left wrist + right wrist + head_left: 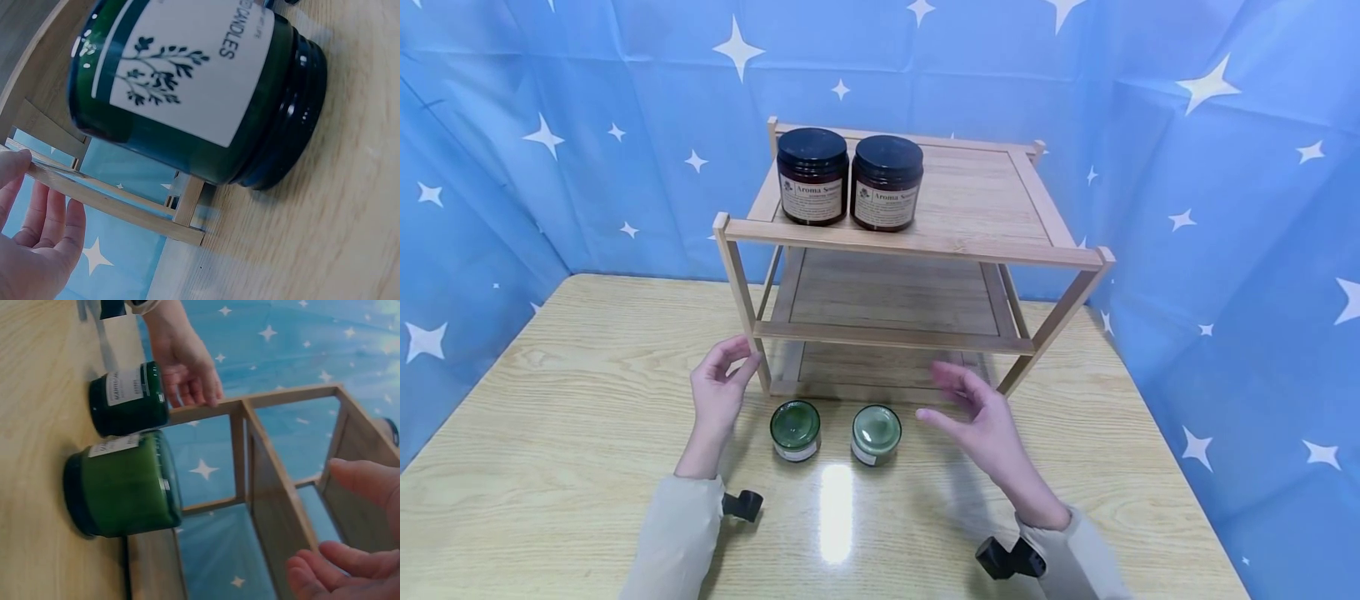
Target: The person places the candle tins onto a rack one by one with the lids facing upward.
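My left hand [718, 390] pinches the front left leg [740, 283] of a wooden shelf rack [917, 242] low down, thumb on one side and fingers on the other. My right hand [983, 423] hovers in front of the rack's lower right side, fingers spread and holding nothing. Between the hands, two green glass candle jars stand upside down on their dark lids in front of the rack. The left candle jar [795, 426] is darker green; the right candle jar [876, 429] looks paler from above. Their white labels show in both wrist views.
Two dark brown jars, a left one [812, 179] and a right one [886, 185], stand side by side on the rack's top tier, toward the left. The rack stands on a wood-grain table [587, 400]. A blue star-patterned cloth [647, 125] hangs behind and beside it.
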Action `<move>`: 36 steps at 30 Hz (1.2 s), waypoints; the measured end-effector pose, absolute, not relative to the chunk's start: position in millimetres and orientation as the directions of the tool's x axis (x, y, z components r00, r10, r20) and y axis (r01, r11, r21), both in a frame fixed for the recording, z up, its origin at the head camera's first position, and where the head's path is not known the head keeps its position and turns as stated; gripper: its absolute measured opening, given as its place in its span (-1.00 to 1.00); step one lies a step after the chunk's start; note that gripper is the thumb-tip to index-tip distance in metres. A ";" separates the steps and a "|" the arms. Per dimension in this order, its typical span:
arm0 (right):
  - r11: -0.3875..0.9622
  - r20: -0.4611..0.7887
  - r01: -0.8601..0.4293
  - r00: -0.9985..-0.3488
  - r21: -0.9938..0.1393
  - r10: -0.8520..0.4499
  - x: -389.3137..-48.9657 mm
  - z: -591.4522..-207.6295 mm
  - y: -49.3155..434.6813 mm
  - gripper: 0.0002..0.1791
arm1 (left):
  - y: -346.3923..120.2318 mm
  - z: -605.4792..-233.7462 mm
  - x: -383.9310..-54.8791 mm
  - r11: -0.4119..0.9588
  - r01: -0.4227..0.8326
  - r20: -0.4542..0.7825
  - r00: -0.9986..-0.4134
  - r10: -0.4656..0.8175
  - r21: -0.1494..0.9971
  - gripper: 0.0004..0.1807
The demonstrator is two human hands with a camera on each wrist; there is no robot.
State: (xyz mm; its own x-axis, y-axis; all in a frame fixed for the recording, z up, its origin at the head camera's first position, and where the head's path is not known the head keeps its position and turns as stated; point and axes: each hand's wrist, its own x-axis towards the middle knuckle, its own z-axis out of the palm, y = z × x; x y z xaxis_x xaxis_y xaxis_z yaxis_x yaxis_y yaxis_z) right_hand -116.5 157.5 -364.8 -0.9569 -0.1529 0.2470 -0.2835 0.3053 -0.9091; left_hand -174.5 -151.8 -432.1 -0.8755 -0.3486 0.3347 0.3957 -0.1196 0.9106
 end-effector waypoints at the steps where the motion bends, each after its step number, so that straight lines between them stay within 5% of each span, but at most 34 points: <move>1: 0.307 0.242 -0.279 -0.958 -0.910 -0.152 -116.5 -366.9 156.9 -0.41 | -151.9 -432.0 -174.6 -0.121 0.397 0.336 -0.876 -0.347 0.910 -0.61; 36: 0.321 0.087 -0.160 -0.969 -0.933 -0.230 -115.7 -426.7 127.4 -0.23 | -151.7 -432.0 -174.3 -0.118 0.404 0.344 -0.873 -0.346 0.907 -0.63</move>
